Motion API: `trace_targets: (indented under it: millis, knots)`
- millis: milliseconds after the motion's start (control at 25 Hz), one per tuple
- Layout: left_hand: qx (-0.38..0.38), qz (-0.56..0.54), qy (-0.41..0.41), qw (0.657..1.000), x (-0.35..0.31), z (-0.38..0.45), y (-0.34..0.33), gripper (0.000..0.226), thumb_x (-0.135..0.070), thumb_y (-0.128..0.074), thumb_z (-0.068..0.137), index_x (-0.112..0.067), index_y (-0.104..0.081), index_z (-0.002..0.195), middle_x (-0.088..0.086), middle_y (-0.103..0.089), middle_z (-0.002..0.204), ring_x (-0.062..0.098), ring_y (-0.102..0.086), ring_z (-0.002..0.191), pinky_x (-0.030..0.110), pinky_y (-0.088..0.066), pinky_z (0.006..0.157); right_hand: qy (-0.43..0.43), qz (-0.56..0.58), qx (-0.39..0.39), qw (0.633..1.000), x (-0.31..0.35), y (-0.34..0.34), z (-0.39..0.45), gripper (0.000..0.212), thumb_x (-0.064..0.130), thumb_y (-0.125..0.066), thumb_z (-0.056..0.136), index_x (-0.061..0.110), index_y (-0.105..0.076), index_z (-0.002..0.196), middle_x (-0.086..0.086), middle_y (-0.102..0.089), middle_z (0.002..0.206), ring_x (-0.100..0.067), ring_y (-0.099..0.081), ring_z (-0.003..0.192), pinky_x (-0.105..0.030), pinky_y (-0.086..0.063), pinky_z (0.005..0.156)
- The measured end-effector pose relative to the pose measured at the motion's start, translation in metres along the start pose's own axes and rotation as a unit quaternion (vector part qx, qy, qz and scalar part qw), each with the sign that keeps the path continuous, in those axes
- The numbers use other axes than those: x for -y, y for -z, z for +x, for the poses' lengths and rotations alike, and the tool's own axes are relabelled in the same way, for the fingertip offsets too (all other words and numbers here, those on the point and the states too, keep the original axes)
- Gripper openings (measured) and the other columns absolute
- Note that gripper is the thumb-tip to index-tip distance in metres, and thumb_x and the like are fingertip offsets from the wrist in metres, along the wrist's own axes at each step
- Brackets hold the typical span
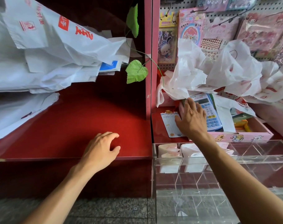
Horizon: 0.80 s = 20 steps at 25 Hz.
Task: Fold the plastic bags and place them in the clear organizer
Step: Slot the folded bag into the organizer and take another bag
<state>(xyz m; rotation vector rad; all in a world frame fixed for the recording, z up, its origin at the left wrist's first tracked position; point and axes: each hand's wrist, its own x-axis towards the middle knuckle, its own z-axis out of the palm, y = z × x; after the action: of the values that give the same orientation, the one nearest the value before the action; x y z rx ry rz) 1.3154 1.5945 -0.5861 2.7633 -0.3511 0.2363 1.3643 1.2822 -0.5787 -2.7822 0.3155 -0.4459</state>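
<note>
A: Right hand (191, 118) is stretched out flat, fingers (190, 102) straight and spread, tips just under the heap of loose plastic bags (218, 73) that spills over the pink box (244, 136).

B: Holding anything?

A: Nothing pinched that I can see. The palm hovers above the pink box's near-left corner, over a blue calculator (209, 113) and a small card (172, 125).

B: And the left hand (100, 149)?

A: Resting on the red counter (73, 126), well left of the pink box, fingers loosely curled with thumb and forefinger apart, gripping nothing.

B: Where's the clear organizer (234, 159)?

A: Directly in front of the pink box, nearer the person. Two folded bags (169, 150) sit in its far-left compartments, right against the pink box's front side.

B: More bags around?

A: A big stack of white printed bags (45, 50) far left of the pink box, beyond the pink divider (148, 62), with a green leaf (136, 71) hanging between.
</note>
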Motion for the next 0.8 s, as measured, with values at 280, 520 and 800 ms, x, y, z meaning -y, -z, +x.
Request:
trace_targets:
  millis: [280, 520, 800]
  knots:
    - [0.003, -0.006, 0.014, 1.000, 0.012, 0.007, -0.002, 0.023, -0.031, -0.062, 0.093, -0.022, -0.068, 0.114, -0.013, -0.060, 0.122, 0.014, -0.053, 0.114, 0.026, -0.036, 0.094, 0.092, 0.051, -0.062, 0.992, 0.009, 0.024, -0.021, 0.067, 0.024, -0.062, 0.087, 0.007, -0.037, 0.147, -0.006, -0.034, 0.154, -0.032, -0.035, 0.135, -0.046, -0.033, 0.111]
    - [0.017, 0.011, 0.020, 1.000, 0.007, 0.012, -0.001, 0.028, -0.034, -0.059, 0.096, -0.023, -0.065, 0.121, -0.012, -0.055, 0.131, 0.020, -0.049, 0.126, 0.032, -0.035, 0.105, 0.172, 0.080, -0.104, 0.976, 0.024, 0.051, -0.067, 0.060, 0.027, -0.057, 0.086, 0.005, -0.048, 0.141, -0.008, -0.046, 0.147, -0.030, -0.040, 0.129, -0.046, -0.038, 0.106]
    - [0.037, 0.016, 0.012, 0.999, 0.008, 0.009, -0.004, 0.031, -0.038, -0.059, 0.095, -0.026, -0.062, 0.123, -0.012, -0.056, 0.131, 0.017, -0.050, 0.121, 0.034, -0.045, 0.098, 0.372, 0.135, -0.049, 0.917, 0.048, 0.072, -0.105, 0.044, 0.029, -0.062, 0.084, 0.019, -0.064, 0.127, 0.010, -0.062, 0.129, -0.024, -0.048, 0.122, -0.045, -0.043, 0.098]
